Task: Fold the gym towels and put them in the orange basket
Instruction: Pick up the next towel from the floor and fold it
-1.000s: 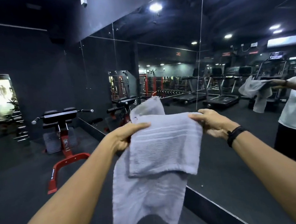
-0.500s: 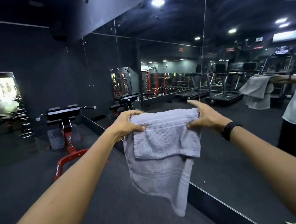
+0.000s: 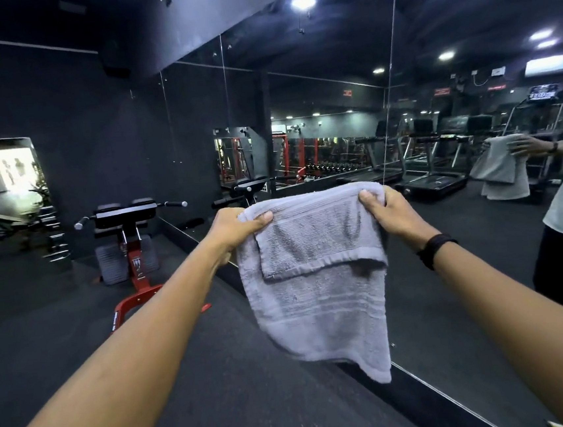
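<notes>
- The towel [image 3: 317, 278] has been folded further since a second ago: the raised corner at 12 o'clock is gone.
- Its hanging tail toward 6 o'clock is shorter.

Dim gym, ceiling spotlights [image 3: 303, 1], wide-angle bowing

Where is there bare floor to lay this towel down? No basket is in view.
Both hands, left hand and right hand, hold the towel in the air. Bare dark floor lies beneath it, bordered by the mirror wall to the right. Farther left it is crowded around the red-framed bench and rack.
</notes>
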